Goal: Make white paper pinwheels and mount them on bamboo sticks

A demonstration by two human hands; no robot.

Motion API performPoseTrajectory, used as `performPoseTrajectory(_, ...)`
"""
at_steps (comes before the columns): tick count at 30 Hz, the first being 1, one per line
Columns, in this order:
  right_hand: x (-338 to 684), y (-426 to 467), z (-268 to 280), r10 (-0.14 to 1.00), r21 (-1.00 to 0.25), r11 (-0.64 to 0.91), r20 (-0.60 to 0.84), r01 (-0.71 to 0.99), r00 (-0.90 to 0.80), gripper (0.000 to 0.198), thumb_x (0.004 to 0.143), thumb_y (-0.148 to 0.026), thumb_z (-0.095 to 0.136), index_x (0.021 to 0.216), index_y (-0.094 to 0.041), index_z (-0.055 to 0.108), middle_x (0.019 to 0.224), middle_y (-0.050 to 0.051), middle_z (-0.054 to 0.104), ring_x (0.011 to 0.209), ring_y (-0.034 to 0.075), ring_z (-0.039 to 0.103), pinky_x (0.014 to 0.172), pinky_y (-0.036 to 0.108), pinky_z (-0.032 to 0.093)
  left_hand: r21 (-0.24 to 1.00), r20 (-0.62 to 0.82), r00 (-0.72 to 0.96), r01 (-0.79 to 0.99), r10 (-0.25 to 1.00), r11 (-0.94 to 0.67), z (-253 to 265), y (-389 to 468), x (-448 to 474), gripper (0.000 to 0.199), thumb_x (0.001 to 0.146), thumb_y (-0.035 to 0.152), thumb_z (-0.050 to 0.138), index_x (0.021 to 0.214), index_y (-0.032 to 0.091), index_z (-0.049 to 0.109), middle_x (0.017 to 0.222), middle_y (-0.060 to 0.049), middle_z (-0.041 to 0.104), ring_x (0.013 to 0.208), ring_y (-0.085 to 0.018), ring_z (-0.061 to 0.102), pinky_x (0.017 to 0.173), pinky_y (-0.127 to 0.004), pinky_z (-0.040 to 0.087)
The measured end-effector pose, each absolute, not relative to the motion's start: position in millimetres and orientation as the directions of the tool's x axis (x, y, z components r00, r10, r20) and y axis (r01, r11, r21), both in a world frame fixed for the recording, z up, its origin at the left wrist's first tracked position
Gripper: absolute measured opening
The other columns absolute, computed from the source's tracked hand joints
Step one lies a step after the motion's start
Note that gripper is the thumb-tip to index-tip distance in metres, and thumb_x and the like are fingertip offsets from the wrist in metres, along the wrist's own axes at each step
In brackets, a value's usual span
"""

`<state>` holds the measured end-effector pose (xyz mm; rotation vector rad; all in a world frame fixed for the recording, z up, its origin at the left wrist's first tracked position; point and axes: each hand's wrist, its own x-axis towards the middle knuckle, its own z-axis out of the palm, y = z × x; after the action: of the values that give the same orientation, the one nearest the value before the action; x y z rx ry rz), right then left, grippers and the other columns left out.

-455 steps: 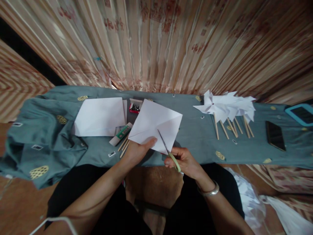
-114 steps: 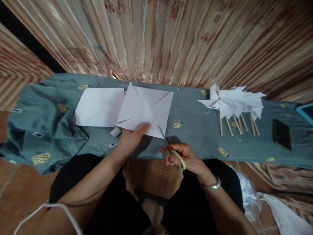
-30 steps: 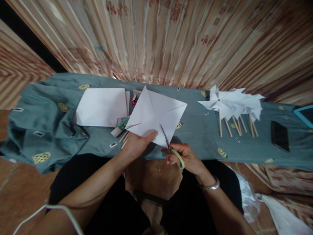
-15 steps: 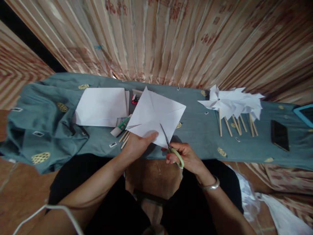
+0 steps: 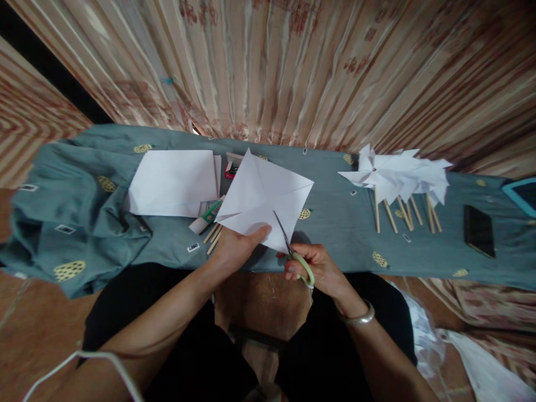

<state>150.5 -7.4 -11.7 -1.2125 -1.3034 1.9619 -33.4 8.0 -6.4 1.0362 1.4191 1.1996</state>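
Note:
A white square sheet of paper [image 5: 263,181] with diagonal creases is held up in front of me, one corner pointing away. My left hand [image 5: 238,245] pinches its lower edge, thumb on top and the other fingers hidden underneath. Slits show near its left and right corners. My right hand [image 5: 314,265] grips scissors [image 5: 302,267] with pale green handles. The blade lies along the paper near its bottom corner, pointing to the middle of the sheet. How far the blades are apart is hard to make out.
A stack of white paper [image 5: 176,181] lies left, beside a green and white tube [image 5: 205,216], wooden sticks [image 5: 214,239] and a small red box [image 5: 231,166]. Several paper pinwheels [image 5: 393,176] on sticks lie right, near a dark phone [image 5: 479,231]. Everything rests on a green cloth [image 5: 335,234].
The paper's right corner has shifted slightly to the left and down. Both hands and the scissors stay almost in the same place.

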Motion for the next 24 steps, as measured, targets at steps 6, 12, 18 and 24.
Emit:
performPoseTrajectory(6,150.1,-7.8,-10.9,0.785,-0.911,-0.403,-0.395,0.093,-0.477,0.045,0.061,-0.055,0.080,0.077,-0.015,0.067,0.057,-0.003,0.061,0.046,0.006,0.053,0.046,0.018,0.046,0.987,-0.151,-0.167,0.025,0.974,0.157,-3.4,8.0,-33.5,0.054,0.064,0.025,0.068,0.116,0.015,0.057,0.108,-0.012,0.071,0.096,-0.026,0.068,0.091,-0.043,0.053)
performPoseTrajectory(12,149.1,-7.3,-7.9,0.783,-0.914,-0.385,-0.396,0.126,-0.479,0.045,0.061,-0.056,0.079,0.064,-0.016,0.060,0.056,-0.002,0.062,0.046,0.006,0.052,0.045,0.018,0.043,0.988,-0.141,-0.159,0.036,0.977,0.148,-4.4,7.7,-33.9,0.053,0.064,0.027,0.068,0.114,0.017,0.057,0.107,-0.011,0.071,0.097,-0.027,0.068,0.092,-0.042,0.053)
performPoseTrajectory(18,147.6,-7.8,-6.4,0.800,-0.920,-0.372,-0.384,0.122,-0.461,0.048,0.061,-0.060,0.078,0.057,-0.017,0.055,0.050,-0.004,0.057,0.045,0.006,0.050,0.044,0.018,0.041,0.993,-0.112,-0.169,0.027,0.979,0.118,-6.2,7.5,-33.1,0.053,0.063,0.027,0.069,0.113,0.017,0.057,0.105,-0.010,0.071,0.098,-0.026,0.067,0.093,-0.042,0.052)
performPoseTrajectory(24,147.5,-7.6,-6.1,0.792,-0.910,-0.401,-0.402,0.106,-0.458,0.047,0.058,-0.057,0.080,0.059,-0.017,0.057,0.052,-0.004,0.059,0.045,0.006,0.050,0.044,0.018,0.042,0.992,-0.114,-0.168,0.034,0.979,0.122,-5.9,8.0,-32.7,0.053,0.062,0.026,0.069,0.113,0.016,0.058,0.103,-0.010,0.072,0.098,-0.027,0.067,0.093,-0.044,0.052)
